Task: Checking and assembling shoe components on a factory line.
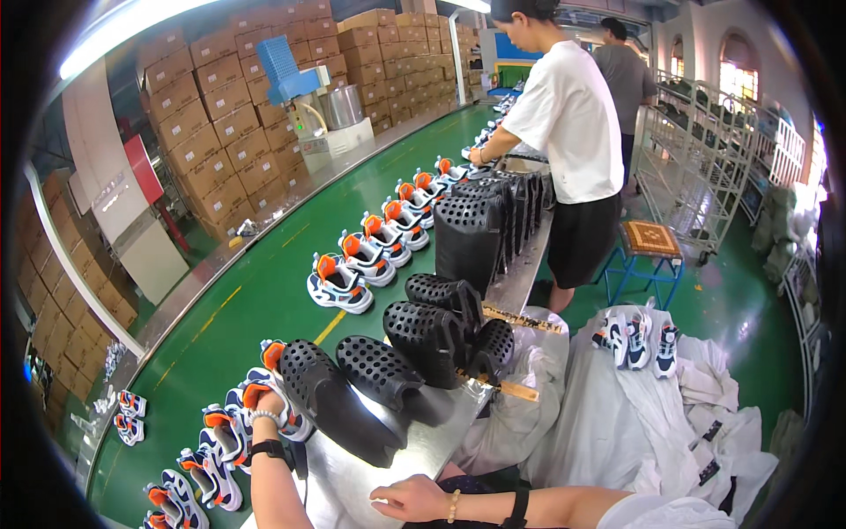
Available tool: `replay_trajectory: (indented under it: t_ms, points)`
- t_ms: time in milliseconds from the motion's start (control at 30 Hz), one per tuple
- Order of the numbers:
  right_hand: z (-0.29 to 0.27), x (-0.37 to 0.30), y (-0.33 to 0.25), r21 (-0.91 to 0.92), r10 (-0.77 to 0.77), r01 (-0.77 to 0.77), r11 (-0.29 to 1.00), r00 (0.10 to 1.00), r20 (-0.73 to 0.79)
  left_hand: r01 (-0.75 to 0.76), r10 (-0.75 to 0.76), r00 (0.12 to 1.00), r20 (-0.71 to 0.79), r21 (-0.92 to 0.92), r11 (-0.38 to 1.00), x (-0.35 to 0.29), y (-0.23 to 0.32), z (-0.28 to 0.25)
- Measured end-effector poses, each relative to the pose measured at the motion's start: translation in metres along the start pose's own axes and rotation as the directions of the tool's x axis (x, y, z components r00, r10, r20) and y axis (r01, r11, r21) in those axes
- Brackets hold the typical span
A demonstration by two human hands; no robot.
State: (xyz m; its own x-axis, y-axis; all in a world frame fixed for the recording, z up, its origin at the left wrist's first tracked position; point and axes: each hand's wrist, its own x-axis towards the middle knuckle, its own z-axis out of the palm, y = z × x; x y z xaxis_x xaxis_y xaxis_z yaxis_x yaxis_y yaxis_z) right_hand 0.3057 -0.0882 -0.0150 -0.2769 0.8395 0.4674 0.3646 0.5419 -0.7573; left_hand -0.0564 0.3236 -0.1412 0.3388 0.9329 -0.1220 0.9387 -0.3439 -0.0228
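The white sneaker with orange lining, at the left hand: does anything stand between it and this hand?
Nothing visible: the left hand touches the white orange-lined sneaker directly. The black perforated form is beside them, at the right.

Looking like a shoe factory: showing sneakers (349,294) lined along a green conveyor belt (256,317), stacked brown cartons (207,132) and wheeled metal racks (696,159).

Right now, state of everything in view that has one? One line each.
Left hand: at a sneaker, grip unclear
Right hand: fingers bent, hold unclear
Far sneaker row: upright
Green belt: running or stopped, can't tell
Tall black perforated covers: standing close together
Cardboard boxes: stacked
Ceiling light: lit
Stool: upright, unoccupied
White sheeting: rumpled
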Motion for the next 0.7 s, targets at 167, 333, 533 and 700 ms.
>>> replay_trajectory:
  t_ms: [167,333,533,700]
  points:
    - [-0.025,0.007,-0.021,0.22,0.164,-0.187,0.957,0.979,0.12,0.273,-0.259,0.962,-0.088,0.244,0.931,-0.091,0.109,-0.093]
    - [-0.132,0.053,-0.064,0.079,-0.065,0.084,0.993,0.975,-0.211,0.191,-0.189,0.981,-0.039,0.346,0.918,-0.148,0.18,-0.176]
    - [-0.216,0.122,-0.026,-0.546,-0.096,-0.236,0.804,0.854,-0.511,0.039,-0.059,0.996,0.073,0.26,0.965,-0.147,0.153,-0.162]
    - [-0.231,0.135,-0.004,-0.793,0.148,-0.341,0.505,0.939,-0.31,-0.094,0.073,0.99,0.12,0.179,0.979,-0.151,0.14,-0.142]
